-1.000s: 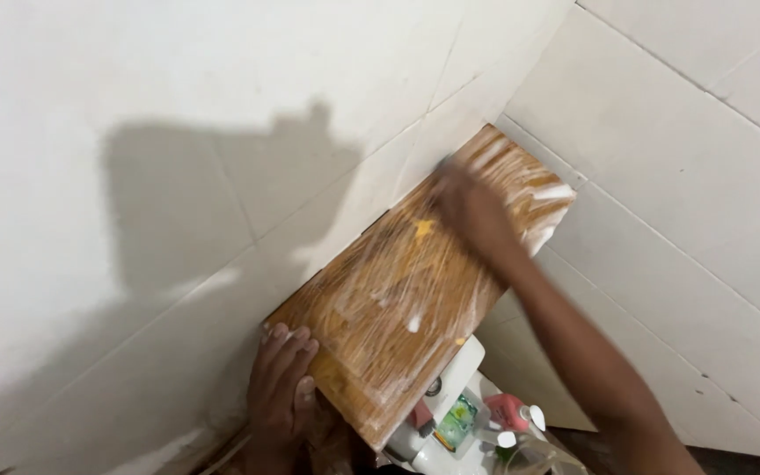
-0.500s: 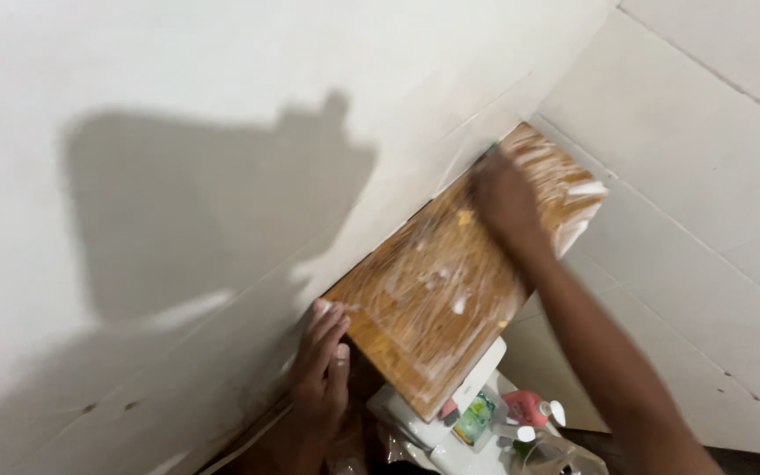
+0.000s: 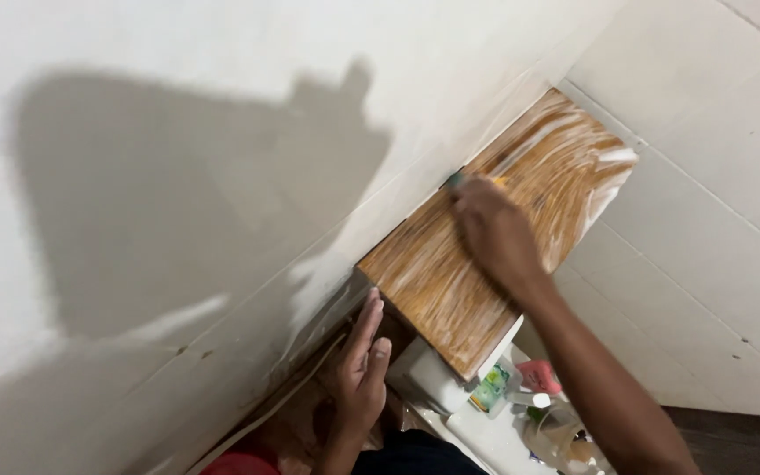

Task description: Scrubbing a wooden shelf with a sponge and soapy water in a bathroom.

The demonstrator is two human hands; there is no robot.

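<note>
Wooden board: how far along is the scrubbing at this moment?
Done: white soapy streaks cover most of the wooden board, thickest at the far end. In hand: the right hand presses a green-edged scrubber near the board's wall-side edge, while the left hand steadies its near corner. Left: the foam has not been rinsed off.

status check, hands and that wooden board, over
Right hand pressing a sponge onto soapy wooden board. Left hand flat, fingers at board's lower corner. Bottles crowd below the board.
</note>
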